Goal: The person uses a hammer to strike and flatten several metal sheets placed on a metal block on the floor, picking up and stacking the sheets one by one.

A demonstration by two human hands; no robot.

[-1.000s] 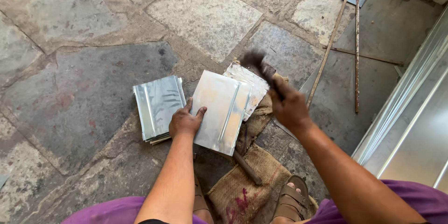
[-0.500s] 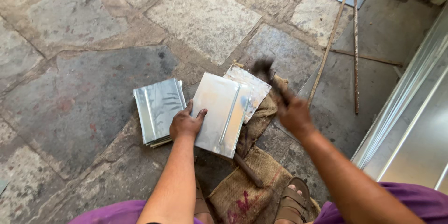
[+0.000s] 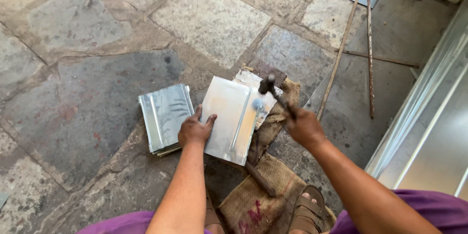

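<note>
1. One stack of shiny folded sheet-metal pieces (image 3: 165, 116) lies on the stone floor (image 3: 87, 97).
2. Left hand (image 3: 194, 130), fingers spread, presses one flat silvery metal sheet (image 3: 229, 119) over burlap sacking (image 3: 263, 200).
3. Right hand (image 3: 304, 127), fingers curled, grips one dark-headed hammer (image 3: 273, 92) above the sheet's right edge.
4. Two thin rusty rods (image 3: 369, 53) lie at right.

No packages, labels, signs, screens visible.

Left hand (image 3: 195, 129) flat, fingers spread, right hand (image 3: 304, 127) fisted, raised

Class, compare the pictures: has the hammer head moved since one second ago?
Yes. The hammer head has come down toward the metal sheet, nearer its raised fold, swung by the right hand.
</note>
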